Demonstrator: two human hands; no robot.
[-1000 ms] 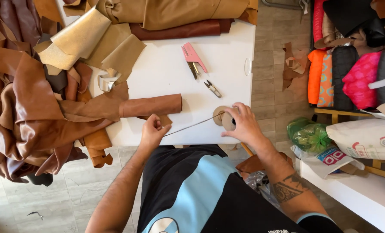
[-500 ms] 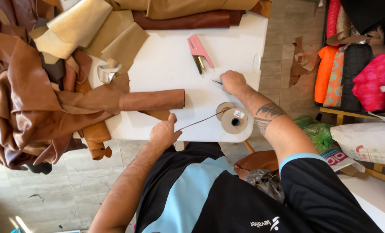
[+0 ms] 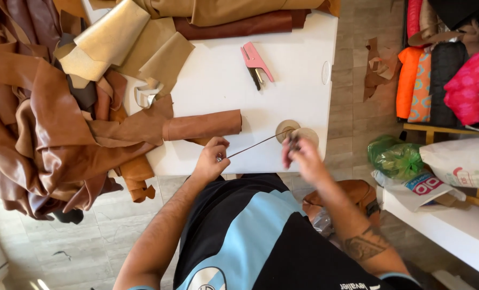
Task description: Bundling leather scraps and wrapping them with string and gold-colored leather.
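Here a thin dark cord [image 3: 253, 146] runs taut across the near edge of the white tabletop [image 3: 218, 91], stretched between the person's two hands. The left hand [image 3: 211, 160] pinches one end, its fingers [image 3: 219, 145] closed tight on the cord just beside the near edge. The right hand [image 3: 304, 157] is blurred with motion; it seems to have its fingers closed on the other end together with a small dark tool, though the blur hides exactly what. Holding the cord at both ends keeps it straight and off the surface, which looks like the reason for the grip.

Just behind the right hand, near the right part of the near edge, sits a round spool [image 3: 289, 130] from which the cord appears to come, so it can pay out freely.

Left of the left hand a rolled piece of brown leather [image 3: 203, 125] lies on the tabletop. Its end joins a large heap of brown hides [image 3: 46, 129] that spills over the left edge. Toward the far edge lies a pink-handled tool [image 3: 256, 60], well apart from the hands. Tan leather pieces [image 3: 159, 53] cover the far left corner.
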